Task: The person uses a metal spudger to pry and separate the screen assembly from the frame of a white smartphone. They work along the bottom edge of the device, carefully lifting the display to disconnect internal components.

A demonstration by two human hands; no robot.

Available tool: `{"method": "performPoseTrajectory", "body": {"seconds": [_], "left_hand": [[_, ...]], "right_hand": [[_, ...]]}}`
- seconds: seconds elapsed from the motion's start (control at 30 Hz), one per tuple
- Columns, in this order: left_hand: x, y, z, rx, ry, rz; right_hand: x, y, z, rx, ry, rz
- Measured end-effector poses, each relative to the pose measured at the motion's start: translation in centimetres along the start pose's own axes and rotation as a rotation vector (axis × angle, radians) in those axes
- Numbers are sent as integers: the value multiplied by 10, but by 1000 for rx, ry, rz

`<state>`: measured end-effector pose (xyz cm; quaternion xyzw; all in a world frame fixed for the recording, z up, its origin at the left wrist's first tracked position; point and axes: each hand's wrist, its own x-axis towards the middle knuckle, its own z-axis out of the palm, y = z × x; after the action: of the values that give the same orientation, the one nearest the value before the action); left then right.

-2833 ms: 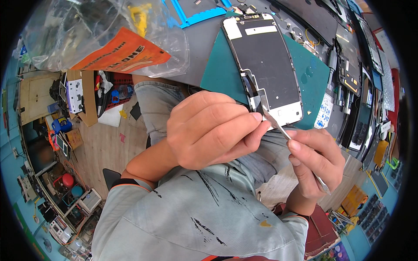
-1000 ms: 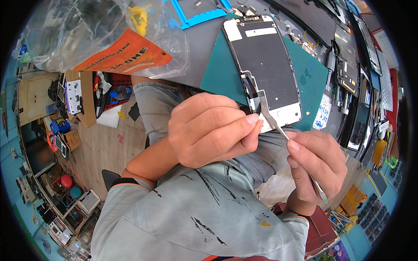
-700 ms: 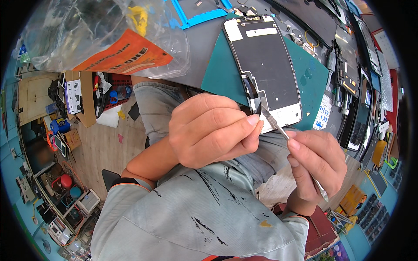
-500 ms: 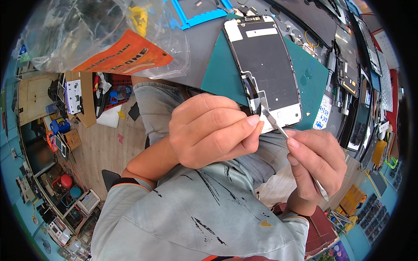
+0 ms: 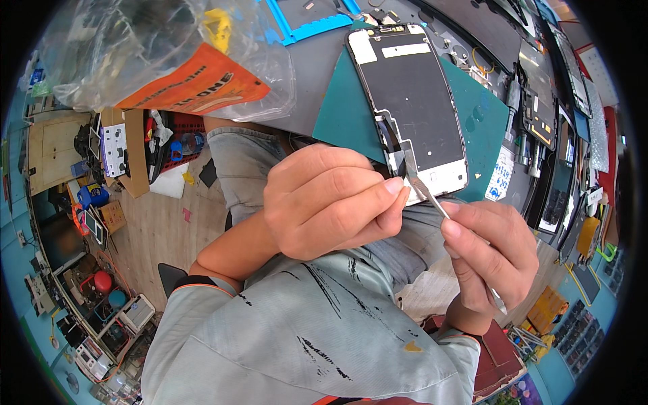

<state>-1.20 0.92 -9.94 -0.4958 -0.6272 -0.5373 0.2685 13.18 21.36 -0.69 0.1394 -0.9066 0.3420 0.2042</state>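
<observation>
A phone screen panel (image 5: 408, 94), dark-backed with white patches, lies on a green mat (image 5: 345, 111) at the table's near edge. My left hand (image 5: 331, 202) is closed at its lower left edge, thumb and forefinger pinched on a thin dark flex cable (image 5: 391, 148); the fingertips partly hide it. Between the fingers of my right hand (image 5: 493, 250) is a slim metal pry tool (image 5: 432, 200). Its flat blade touches or hovers just over the panel beside the cable; I cannot tell which.
A clear plastic bag (image 5: 169, 61) with an orange label hangs over the table's left part. Behind it is a blue plastic frame (image 5: 310, 30). Small parts, tools and phone panels (image 5: 540, 118) crowd the right side. My knees are under the table edge.
The pry tool has turned slightly in my right fingers, and its blade now shows broader against the panel. My left hand stays nearly still.
</observation>
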Motion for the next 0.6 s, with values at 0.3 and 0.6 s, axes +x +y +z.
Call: {"method": "performPoseTrajectory", "body": {"seconds": [0.3, 0.6], "left_hand": [[0, -1, -1, -10, -1, 2], [-1, -1, 0, -9, 0, 2]], "right_hand": [[-3, -1, -4, -108, -78, -57], [4, -5, -2, -149, -53, -100]]}}
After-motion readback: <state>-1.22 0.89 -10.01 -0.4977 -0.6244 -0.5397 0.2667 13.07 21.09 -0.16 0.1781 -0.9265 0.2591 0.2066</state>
